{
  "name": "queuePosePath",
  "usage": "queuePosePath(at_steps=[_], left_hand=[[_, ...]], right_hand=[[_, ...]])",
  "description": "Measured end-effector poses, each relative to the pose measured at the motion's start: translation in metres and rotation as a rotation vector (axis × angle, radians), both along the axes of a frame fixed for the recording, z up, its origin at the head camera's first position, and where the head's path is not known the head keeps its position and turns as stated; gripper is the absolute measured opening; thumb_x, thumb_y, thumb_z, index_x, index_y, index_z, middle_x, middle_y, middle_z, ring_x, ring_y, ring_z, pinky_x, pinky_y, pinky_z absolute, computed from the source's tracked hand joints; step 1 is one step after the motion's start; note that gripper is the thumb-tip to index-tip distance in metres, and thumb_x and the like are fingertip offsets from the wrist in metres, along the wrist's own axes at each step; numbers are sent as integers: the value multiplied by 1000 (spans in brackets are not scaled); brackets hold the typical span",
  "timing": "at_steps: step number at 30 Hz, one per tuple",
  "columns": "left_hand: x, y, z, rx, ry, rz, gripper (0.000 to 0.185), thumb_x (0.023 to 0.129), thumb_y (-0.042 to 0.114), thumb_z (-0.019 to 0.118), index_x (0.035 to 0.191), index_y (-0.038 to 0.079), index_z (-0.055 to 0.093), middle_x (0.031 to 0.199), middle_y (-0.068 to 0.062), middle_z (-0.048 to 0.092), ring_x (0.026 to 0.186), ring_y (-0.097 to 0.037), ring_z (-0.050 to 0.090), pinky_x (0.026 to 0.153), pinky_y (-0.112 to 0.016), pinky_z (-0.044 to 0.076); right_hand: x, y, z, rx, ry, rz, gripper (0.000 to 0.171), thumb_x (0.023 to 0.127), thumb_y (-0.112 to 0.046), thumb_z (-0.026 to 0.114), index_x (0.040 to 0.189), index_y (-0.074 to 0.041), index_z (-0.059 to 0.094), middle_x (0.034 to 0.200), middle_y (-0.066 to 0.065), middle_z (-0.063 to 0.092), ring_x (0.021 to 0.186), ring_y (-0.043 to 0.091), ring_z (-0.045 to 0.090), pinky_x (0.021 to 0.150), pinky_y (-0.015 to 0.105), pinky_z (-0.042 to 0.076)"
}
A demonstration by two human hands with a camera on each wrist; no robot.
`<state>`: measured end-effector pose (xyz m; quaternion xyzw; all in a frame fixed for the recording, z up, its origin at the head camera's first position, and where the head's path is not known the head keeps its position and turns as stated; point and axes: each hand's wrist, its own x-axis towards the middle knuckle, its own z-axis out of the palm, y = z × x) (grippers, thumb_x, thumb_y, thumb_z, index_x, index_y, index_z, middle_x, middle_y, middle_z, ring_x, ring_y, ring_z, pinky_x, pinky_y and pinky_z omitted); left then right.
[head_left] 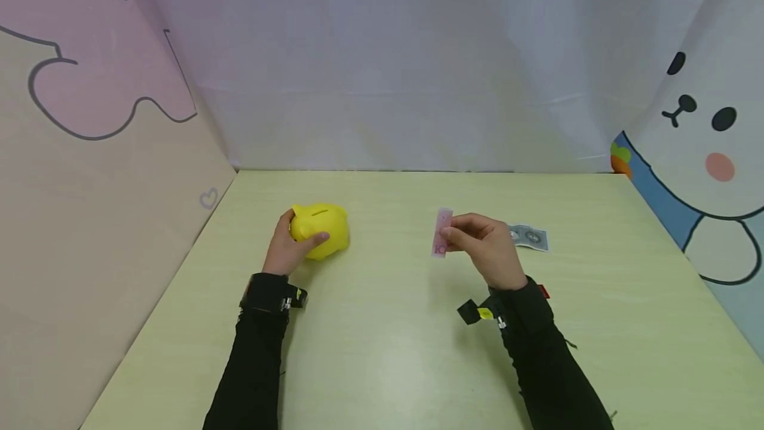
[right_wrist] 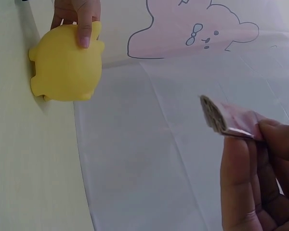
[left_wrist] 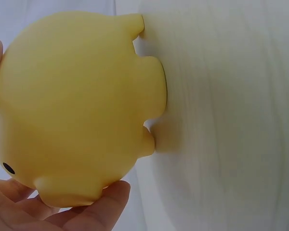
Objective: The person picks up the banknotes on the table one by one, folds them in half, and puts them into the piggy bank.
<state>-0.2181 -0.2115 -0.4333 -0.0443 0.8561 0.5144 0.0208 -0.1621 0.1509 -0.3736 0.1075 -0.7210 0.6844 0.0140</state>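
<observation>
Pale green tabletop (head_left: 388,350) lay under both hands. Right hand (head_left: 486,247) fingers pinched a folded pink banknote (head_left: 442,232) aloft; left hand (head_left: 289,247) fingers curled round the yellow piggy bank (head_left: 322,229) standing on the table. So light a pinch might let the note slip or twist.

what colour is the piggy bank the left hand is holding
Yellow: the piggy bank shows best in the head view.

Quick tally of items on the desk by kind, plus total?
Piggy bank: 1, yellow, held by the left hand
Banknotes: 2, a folded pink banknote pinched in the right hand, and a grey banknote flat on the table
Total: 3
</observation>
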Motion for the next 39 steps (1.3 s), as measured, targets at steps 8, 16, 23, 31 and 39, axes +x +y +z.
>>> queuePosePath(at_steps=[8,16,23,31,39], left_hand=[[1,16,0,5,-45,-38,107,80,47,78,158,13,12,159,-15,25,134,-35,39,113,-52,36],[3,31,-3,18,-40,-80,106,80,44,79,157,13,14,158,-14,27,135,-34,40,113,-51,36],[6,44,-1,50,-50,-105,104,79,39,82,157,13,18,157,-12,31,134,-33,41,114,-51,35],[11,60,1,38,-46,-141,103,78,37,82,156,14,20,156,-12,32,133,-33,43,111,-51,38],[14,78,-4,75,-13,-207,102,78,35,83,156,12,22,155,-12,34,131,-32,45,109,-49,40]], right_hand=[[0,2,-1,-63,44,19,27,93,-5,65,107,17,61,89,-6,69,78,9,67,75,25,60],[0,2,-1,-60,47,15,26,93,-6,65,106,16,61,89,-6,69,79,10,67,76,25,59],[1,1,1,-51,34,8,26,94,-7,65,107,15,61,89,-6,69,80,9,67,76,24,59],[2,1,1,-38,47,0,28,94,-7,64,108,16,60,89,-8,68,79,7,67,75,23,59],[1,2,1,-14,47,-19,27,94,-9,64,109,14,61,91,-9,68,82,8,67,77,23,59]])
